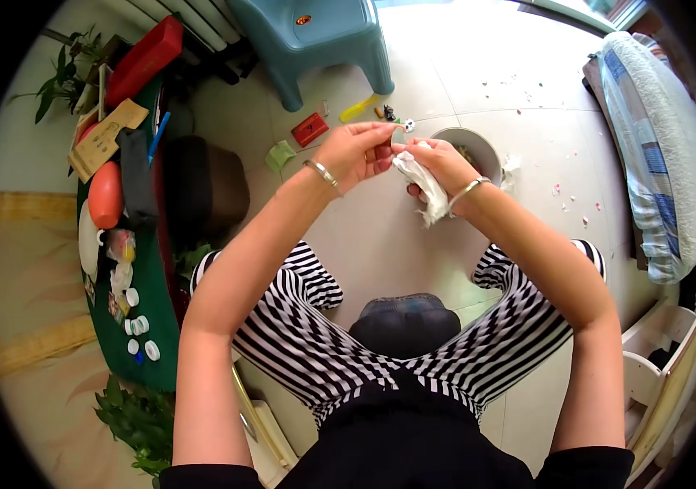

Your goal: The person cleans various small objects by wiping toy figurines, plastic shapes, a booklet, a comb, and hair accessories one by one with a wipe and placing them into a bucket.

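So the right hand (444,169) has its fingers closed around a crumpled white wad (427,189), held up over the near side of a round bin (490,147). Left hand's (354,155) thumb and fingertips are bunched together right by it, can't tell what they're gripping, if anything. Red packet (309,129) lies on the floor (340,216) near a blue-grey stool (315,50).

Upper body: plain black top (401,448), short-sleeved, with left sleeve (209,476) and right sleeve (588,468) both ending on the upper arm; forearms (258,232) bare. Lower body: loose trousers (283,318) in bold black and white stripes, bands bending where the cloth folds and reaching the hems; detail at the waist too dark to read. Jewellery: one narrow, silver-coloured left-wrist bangle (325,175), and a right-wrist bangle (469,195), likewise slim and pale metallic.
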{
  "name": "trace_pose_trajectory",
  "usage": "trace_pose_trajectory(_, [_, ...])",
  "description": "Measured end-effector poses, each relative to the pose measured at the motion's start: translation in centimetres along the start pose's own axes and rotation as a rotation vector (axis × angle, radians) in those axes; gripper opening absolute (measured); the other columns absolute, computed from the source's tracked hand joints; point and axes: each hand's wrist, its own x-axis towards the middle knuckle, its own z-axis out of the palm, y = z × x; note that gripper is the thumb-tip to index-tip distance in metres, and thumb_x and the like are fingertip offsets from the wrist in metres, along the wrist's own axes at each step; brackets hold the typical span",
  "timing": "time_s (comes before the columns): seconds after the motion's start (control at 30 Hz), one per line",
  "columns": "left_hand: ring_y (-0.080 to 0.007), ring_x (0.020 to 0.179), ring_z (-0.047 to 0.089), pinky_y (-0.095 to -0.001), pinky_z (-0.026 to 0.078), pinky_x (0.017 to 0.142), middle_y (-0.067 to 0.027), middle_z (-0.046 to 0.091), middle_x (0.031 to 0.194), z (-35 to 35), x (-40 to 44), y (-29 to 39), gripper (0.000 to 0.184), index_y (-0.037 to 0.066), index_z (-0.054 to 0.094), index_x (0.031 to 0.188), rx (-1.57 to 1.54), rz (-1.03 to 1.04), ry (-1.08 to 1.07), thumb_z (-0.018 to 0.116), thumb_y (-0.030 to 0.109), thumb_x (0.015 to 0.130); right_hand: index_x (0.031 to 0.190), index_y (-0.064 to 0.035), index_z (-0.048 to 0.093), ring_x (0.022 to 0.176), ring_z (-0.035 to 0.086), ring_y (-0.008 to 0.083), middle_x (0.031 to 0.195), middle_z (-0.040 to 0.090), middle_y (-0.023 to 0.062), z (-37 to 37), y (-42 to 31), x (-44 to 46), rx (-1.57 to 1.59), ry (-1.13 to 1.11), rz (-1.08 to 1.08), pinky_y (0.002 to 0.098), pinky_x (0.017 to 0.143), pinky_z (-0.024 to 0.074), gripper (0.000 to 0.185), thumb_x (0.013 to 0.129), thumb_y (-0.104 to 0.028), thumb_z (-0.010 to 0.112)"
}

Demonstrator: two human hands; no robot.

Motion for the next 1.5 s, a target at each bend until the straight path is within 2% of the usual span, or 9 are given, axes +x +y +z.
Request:
trace_pose_trajectory(0.1, [-0.0063,0.074,0.057,-0.0225,0.050,0.068,0.0006,0.062,0.088,0.5,-2.9,-1.1,0.028,0.005,0.055,0.114,-0.330,-0.030,-0.341,0.053,0.018,0.090,0.085,-0.0061,0.057,0.051,0.053,0.0107,0.069,0.057,0.0017,0.3,0.0,-2.8,0.079,-0.192,0.003,0.0229,0.044,0.0469,0.017,0.084,-0.023,0.059])
trace_pose_trajectory(0.23, [-0.0090,0.075,0.059,-0.0296,0.051,0.073,0.0000,0.062,0.089,0.3,-4.0,-3.6,0.025,0.007,0.056,0.113,-0.443,0.092,-0.452,0.053,0.015,0.090,0.083,-0.0063,0.057,0.051,0.054,0.0092,0.070,0.057,0.0010,0.3,1.4,-3.6,0.186,-0.278,-0.004,0.0236,0.043,0.0469,0.019,0.085,-0.025,0.060])
trace_pose_trajectory(0.5, [-0.0148,0.091,0.057,-0.0299,0.048,0.082,-0.0040,0.058,0.104,0.9,-3.9,-2.3,0.027,0.007,0.053,0.114,-0.499,0.109,-0.387,0.052,0.019,0.090,0.093,-0.0078,0.058,0.062,0.056,0.0110,0.079,0.059,0.0021,0.1,-0.8,-3.9,0.224,-0.178,0.049,0.0282,0.051,0.0478,0.021,0.080,-0.024,0.060])
trace_pose_trajectory(0.67, [-0.0151,0.093,0.057,-0.0274,0.048,0.081,-0.0046,0.058,0.104,0.7,-3.5,-2.7,0.033,0.005,0.049,0.118,-0.545,0.068,-0.406,0.053,0.021,0.089,0.093,-0.0012,0.054,0.073,0.058,0.0146,0.082,0.058,0.0060,-0.5,-2.8,-4.2,0.036,-0.067,-0.192,0.0264,0.062,0.0485,0.020,0.078,-0.013,0.060])
trace_pose_trajectory(0.77, [-0.0146,0.093,0.057,-0.0264,0.049,0.080,-0.0051,0.058,0.103,1.1,-3.6,-3.1,0.030,0.003,0.050,0.115,-0.512,0.016,-0.400,0.053,0.020,0.089,0.088,-0.0037,0.055,0.073,0.059,0.0166,0.084,0.057,0.0054,-0.2,-2.3,-4.0,-0.679,0.113,-0.729,0.0295,0.062,0.0478,0.010,0.079,-0.005,0.059])
trace_pose_trajectory(0.8, [-0.0141,0.093,0.057,-0.0260,0.049,0.078,-0.0052,0.058,0.102,1.1,-3.4,-3.3,0.028,0.003,0.051,0.113,-0.531,0.029,-0.395,0.054,0.019,0.089,0.088,-0.0037,0.055,0.073,0.059,0.0166,0.084,0.057,0.0054,-0.2,-2.0,-4.0,-0.682,0.113,-0.726,0.0295,0.062,0.0478,0.010,0.079,-0.005,0.059])
trace_pose_trajectory(0.87, [-0.0136,0.093,0.057,-0.0257,0.049,0.077,-0.0054,0.059,0.102,1.1,-3.3,-3.6,0.026,0.003,0.052,0.111,-0.551,0.043,-0.388,0.054,0.018,0.089,0.087,-0.0059,0.057,0.070,0.059,0.0230,0.084,0.055,0.0077,0.5,-1.2,-4.0,-0.971,0.044,-1.167,0.0314,0.062,0.0474,0.014,0.074,-0.003,0.061])
trace_pose_trajectory(1.33, [-0.0101,0.084,0.058,-0.0222,0.050,0.074,-0.0039,0.060,0.092,1.6,-3.0,-3.6,0.019,0.003,0.055,0.102,-0.400,0.068,-0.247,0.055,0.015,0.088,0.089,-0.0033,0.056,0.073,0.058,0.0249,0.084,0.054,0.0100,0.0,-1.1,-3.1,-1.081,0.162,-1.073,0.0295,0.063,0.0482,0.021,0.069,0.005,0.057])
trace_pose_trajectory(1.5, [-0.0115,0.086,0.058,-0.0229,0.049,0.074,-0.0046,0.060,0.096,1.5,-3.3,-3.6,0.018,0.003,0.055,0.103,-0.384,0.076,-0.265,0.054,0.013,0.089,0.088,-0.0083,0.057,0.068,0.057,0.0305,0.083,0.055,0.0114,0.1,-0.9,-2.6,-1.005,0.133,-1.090,0.0357,0.061,0.0470,0.019,0.070,-0.003,0.060])
